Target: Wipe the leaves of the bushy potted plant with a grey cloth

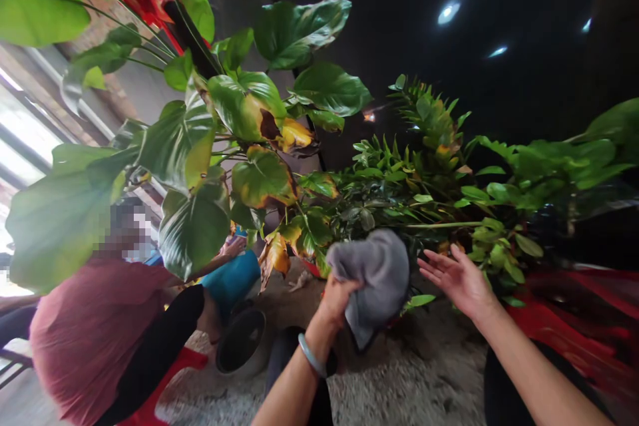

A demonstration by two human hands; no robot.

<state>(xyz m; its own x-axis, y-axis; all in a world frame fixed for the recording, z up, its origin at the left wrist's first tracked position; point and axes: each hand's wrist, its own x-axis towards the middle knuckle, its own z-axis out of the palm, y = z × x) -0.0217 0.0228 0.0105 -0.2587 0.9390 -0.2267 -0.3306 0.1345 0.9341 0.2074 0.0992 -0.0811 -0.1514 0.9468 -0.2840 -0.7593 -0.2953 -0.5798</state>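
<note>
My left hand [338, 303], with a pale bangle [312, 356] on the wrist, is closed around a bunched grey cloth [382, 273]. The cloth hangs down on the right of that hand, its lower edge blurred. To the right of the cloth and apart from it, my right hand [462, 283] is held palm up with its fingers spread, nothing in it. Close by the right hand are the green leaves [496, 246] of a low plant. Above the left hand spreads a large-leaved plant [249, 106], some of its leaves yellow and brown at the edges.
At the left a person in a pink shirt [100, 333] sits on a red stool [170, 379], near a blue container [232, 279] and a dark bucket [243, 341]. Red plastic furniture [569, 319] stands at the right. A dark glossy wall [424, 33] rises behind the plants.
</note>
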